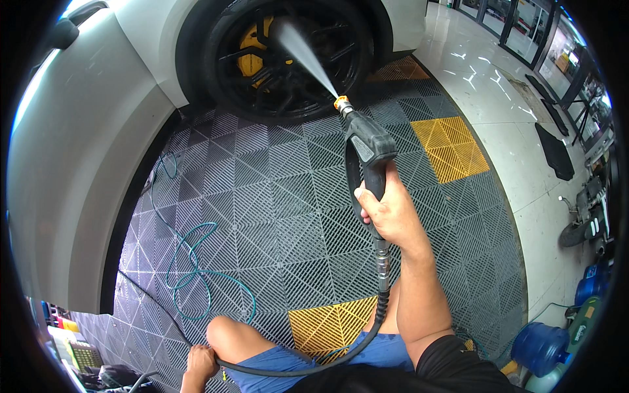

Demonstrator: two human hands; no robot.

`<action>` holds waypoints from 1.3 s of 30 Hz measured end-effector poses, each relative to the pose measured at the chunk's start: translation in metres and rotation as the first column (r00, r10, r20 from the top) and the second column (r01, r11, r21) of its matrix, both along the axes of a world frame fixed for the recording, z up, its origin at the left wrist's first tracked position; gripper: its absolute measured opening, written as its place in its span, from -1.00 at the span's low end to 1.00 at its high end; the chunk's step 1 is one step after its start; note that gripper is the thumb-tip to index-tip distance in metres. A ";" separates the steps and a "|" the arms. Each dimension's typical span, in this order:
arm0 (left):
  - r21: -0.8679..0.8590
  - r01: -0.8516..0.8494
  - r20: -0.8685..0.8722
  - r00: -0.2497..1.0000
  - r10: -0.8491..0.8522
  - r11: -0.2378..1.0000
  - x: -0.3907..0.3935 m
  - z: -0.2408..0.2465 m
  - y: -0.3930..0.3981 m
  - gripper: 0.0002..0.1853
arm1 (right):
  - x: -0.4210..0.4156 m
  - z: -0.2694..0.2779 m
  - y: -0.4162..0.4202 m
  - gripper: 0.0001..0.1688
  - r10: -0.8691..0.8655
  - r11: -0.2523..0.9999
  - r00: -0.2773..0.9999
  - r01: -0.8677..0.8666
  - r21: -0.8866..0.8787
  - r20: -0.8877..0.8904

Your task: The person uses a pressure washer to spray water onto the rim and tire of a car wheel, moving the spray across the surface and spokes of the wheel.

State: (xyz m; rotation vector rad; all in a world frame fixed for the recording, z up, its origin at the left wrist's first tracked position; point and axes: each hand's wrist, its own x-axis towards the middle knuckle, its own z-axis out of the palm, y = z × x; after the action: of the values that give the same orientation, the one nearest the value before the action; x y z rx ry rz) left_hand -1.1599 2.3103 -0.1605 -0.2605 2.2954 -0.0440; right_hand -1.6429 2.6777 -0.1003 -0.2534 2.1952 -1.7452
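My right hand [385, 209] grips the handle of a black pressure washer gun [371, 140], pointed up and to the left. From its orange nozzle tip [341, 101] a white water jet [307, 56] fans out onto the car wheel [290, 61]. The wheel has black spokes, and a yellow brake caliper [251, 54] shows behind them. A black high-pressure hose [295, 369] runs from the gun's base across my lap. Down by my left knee, my left hand [202, 361] is closed around that hose.
The white car's body [73, 162] fills the left side. A thin green hose [194, 270] lies in loops on the grey grid floor tiles [300, 211]. At the lower right are a blue water jug [538, 349] and a green cylinder [585, 319]. Black mats [554, 150] lie farther right.
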 end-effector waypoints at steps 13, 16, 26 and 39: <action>0.026 -0.010 -0.141 0.990 0.014 1.000 0.012 -0.009 -0.001 -0.88 | 0.003 0.001 -0.002 -0.37 0.007 0.999 1.000 -0.006 -0.042 0.017; 0.015 -0.022 -0.105 0.994 0.023 1.000 0.010 -0.010 0.000 -0.88 | 0.004 0.001 -0.002 -0.37 0.001 0.999 1.000 -0.001 -0.036 0.009; 0.019 -0.039 -0.082 0.996 0.040 0.999 0.010 -0.007 0.002 -0.82 | 0.005 -0.001 0.001 -0.42 0.010 1.000 1.000 -0.010 -0.006 0.009; 0.014 -0.054 -0.084 0.995 0.055 0.998 0.002 -0.005 0.008 -0.90 | 0.010 0.001 -0.001 -0.47 -0.009 0.994 0.999 0.013 -0.110 0.031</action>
State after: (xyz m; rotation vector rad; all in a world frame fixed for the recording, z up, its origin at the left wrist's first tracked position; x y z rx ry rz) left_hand -1.1579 2.3179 -0.1655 -0.3240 2.3707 0.0084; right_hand -1.6332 2.6766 -0.0996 -0.2389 2.0860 -1.8663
